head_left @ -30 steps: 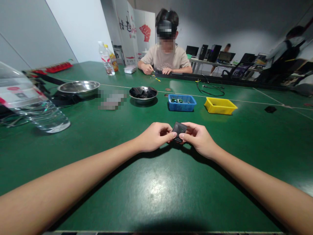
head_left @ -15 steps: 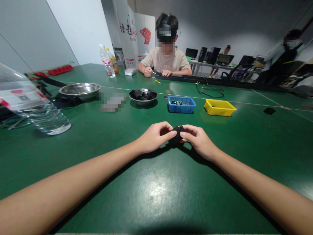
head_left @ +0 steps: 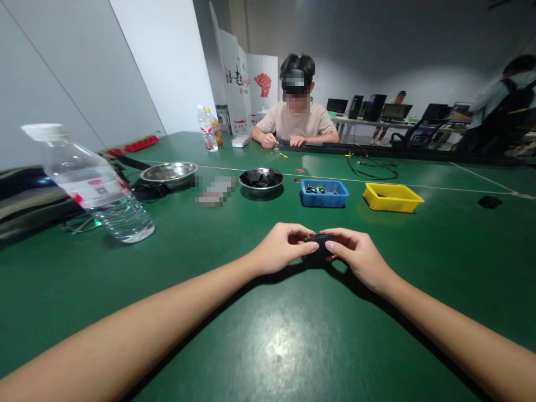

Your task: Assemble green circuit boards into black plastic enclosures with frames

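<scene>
A small flat black plastic piece is held between both hands, just above the green table. My left hand pinches its left end, thumb on the near face. On the right end, my right hand grips it with thumb and fingers. Parts of the piece are covered by the fingers. Beyond the hands stand a metal bowl of black pieces, a blue bin with small green circuit boards and metal bits, and a yellow bin with something dark inside.
A large water bottle stands at left, near a metal dish and black straps. Across the table a person works with a thin tool. A black cable and a small dark object lie farther right.
The view has shifted, so everything sits lower and farther right. The black piece has turned from slanted to nearly level, its long top edge now showing. Both hands still hold it.
</scene>
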Available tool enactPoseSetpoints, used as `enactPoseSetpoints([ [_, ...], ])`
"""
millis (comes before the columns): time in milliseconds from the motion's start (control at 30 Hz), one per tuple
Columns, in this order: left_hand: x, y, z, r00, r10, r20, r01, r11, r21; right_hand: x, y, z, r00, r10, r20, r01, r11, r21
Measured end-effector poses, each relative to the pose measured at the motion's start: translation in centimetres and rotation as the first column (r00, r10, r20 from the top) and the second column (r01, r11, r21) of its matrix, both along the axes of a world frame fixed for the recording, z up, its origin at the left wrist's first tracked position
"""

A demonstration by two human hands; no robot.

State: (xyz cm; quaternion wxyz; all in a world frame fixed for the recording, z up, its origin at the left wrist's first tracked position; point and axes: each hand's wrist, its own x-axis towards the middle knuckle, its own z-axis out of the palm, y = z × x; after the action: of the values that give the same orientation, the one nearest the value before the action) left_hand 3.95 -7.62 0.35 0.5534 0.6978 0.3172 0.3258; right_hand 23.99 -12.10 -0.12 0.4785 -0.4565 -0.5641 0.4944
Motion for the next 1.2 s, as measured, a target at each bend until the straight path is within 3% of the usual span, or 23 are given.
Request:
enactPoseSetpoints([
  [400,-0.1,0.2,-0.1,0.999,0.020,0.043,-0.019,1.000,-0.019,-0.1,0.2,-0.2,0.999,0.030,0.036,-0.030,0.999,0.016],
  [533,-1.0,2.1,-0.1,0.985,0.171,0.012,-0.171,0.985,-0.012,-0.2,0.4,-0.5,1.000,-0.007,-0.027,0.006,0.998,-0.056],
  [633,-2.3,4.4,-0.1,0.913,0.399,-0.088,-0.405,0.913,-0.059,0.2,0.7,-0.6,0.998,-0.050,-0.028,0.048,0.996,-0.069],
  [700,-3.4,5.8,0.0,0.849,0.505,-0.154,-0.514,0.857,-0.023,0.5,0.8,-0.5,0.998,-0.067,-0.021,0.066,0.996,-0.052],
  [867,-6.0,8.0,0.2,0.758,0.595,-0.265,-0.583,0.802,0.132,0.7,1.0,-0.6,0.997,-0.081,-0.007,0.081,0.996,-0.028],
  [1033,-7.1,8.7,0.3,0.646,0.687,-0.333,-0.558,0.722,0.408,0.6,1.0,-0.7,0.997,-0.071,0.002,0.071,0.997,-0.018],
  [1200,-7.6,9.3,-0.1,0.569,0.754,-0.330,-0.556,0.647,0.521,0.6,0.9,-0.6,0.998,-0.063,0.008,0.063,0.998,-0.016],
])
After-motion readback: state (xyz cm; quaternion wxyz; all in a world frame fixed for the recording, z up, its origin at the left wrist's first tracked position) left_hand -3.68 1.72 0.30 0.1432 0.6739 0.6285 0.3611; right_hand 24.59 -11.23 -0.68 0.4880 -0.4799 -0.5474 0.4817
